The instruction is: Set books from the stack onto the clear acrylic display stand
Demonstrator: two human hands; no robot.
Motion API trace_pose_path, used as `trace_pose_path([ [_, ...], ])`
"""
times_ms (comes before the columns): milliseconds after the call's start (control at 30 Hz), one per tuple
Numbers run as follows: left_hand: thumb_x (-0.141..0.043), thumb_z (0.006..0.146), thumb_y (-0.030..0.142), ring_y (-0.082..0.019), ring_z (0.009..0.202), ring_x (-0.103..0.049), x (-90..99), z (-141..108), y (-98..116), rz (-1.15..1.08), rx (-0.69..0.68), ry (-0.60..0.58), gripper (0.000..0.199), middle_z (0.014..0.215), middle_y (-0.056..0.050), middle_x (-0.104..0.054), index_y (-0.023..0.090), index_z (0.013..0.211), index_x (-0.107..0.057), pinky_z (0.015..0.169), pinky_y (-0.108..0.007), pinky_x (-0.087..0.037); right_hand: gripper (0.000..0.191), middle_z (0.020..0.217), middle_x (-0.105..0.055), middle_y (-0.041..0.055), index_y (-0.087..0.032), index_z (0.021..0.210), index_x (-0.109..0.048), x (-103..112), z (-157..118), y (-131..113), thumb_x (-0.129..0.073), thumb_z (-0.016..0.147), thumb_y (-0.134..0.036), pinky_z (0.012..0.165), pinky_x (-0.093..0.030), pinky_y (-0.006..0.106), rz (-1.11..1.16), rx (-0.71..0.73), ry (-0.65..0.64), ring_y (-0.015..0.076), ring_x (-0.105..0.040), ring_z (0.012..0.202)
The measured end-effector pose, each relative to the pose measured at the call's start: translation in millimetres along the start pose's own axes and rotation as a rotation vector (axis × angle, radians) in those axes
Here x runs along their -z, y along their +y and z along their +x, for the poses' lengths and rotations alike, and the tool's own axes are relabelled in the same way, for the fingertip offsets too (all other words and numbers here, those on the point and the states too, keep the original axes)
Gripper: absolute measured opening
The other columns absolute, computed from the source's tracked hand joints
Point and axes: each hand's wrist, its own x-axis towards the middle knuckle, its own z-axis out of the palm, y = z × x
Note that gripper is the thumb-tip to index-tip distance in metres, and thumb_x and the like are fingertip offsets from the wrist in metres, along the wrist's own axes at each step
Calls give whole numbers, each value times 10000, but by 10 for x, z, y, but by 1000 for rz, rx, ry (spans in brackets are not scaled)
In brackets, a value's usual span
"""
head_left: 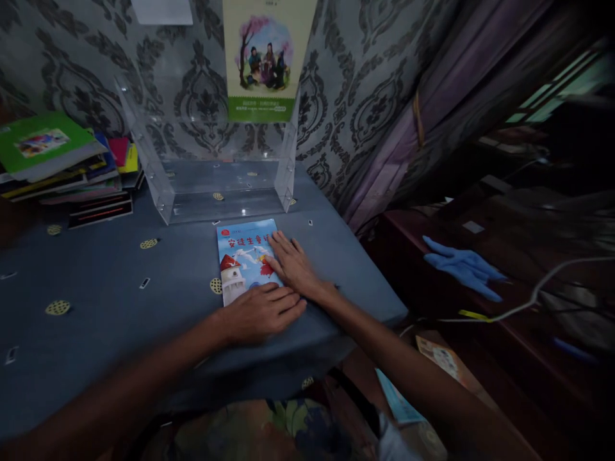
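Thin blue paperback [247, 259], before clear plastic rack [223, 203] | likely light, bendy — pinch rack-side edge | left hand [264, 310], right hand [296, 269] lying flat

Far left: untidy stack of books [62, 163], green cover uppermost. Behind: grey wallpaper [196, 89], dark damask motifs. Right of it, purplish curtain [384, 169], gathered by a tan tie [418, 120]. Beyond, blue glove [459, 266] lying on dark red furniture [408, 240]; pale cable [552, 282] alongside, yellow tag [475, 315] on it.
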Motion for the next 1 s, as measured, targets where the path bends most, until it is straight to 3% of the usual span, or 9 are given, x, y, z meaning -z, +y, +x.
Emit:
trace_pose_path([
  [133,-382,1041,207,-197,956,-680,61,-4,-33,-23,116,108,325,1013,-92,-739,129,1236,-629,873,-351,-552,516,1606,-365,151,-173,1509,-438,30,-268,-81,-380,1041,-383,1215,-255,546,-8,3,-25,272,-279,1519],
  [267,-376,1035,234,-230,1062,-650,90,-141,-203,-92,386,162,332,1100,-126,-706,126,1242,-611,975,-406,-527,556,1626,-319,160,-148,1548,-365,128,-512,-190,-337,1051,-395,1219,-244,545,-41,28,-67,264,-238,1533],
  [433,-406,1009,322,-305,1297,-535,45,-573,-469,-61,729,121,422,1366,-193,-583,110,1358,-512,1098,-504,-437,588,1621,-321,173,-104,1557,-333,202,-666,-272,-276,1064,-420,1223,-260,529,-122,43,-97,255,-236,1534],
  [567,-406,1000,402,-360,1401,-442,39,-794,-517,-3,904,8,521,1472,-247,-485,63,1391,-470,1133,-541,-386,592,1621,-320,177,-86,1554,-331,177,-713,-275,-256,1069,-417,1220,-276,535,-193,41,-98,281,-240,1530],
  [733,-345,1017,392,-362,1475,-343,23,-771,-444,40,973,-65,536,1527,-239,-442,58,1424,-448,1168,-556,-327,566,1623,-332,141,-143,1557,-334,132,-734,-249,-289,1066,-421,1226,-286,506,-218,47,-55,272,-252,1526],
  [1000,-292,1032,385,-305,1504,-304,57,-761,-457,43,923,-161,560,1579,-193,-396,65,1477,-406,1180,-519,-321,604,1626,-312,157,-123,1563,-318,151,-735,-234,-280,1063,-461,1221,-286,536,-201,71,-68,281,-230,1532],
])
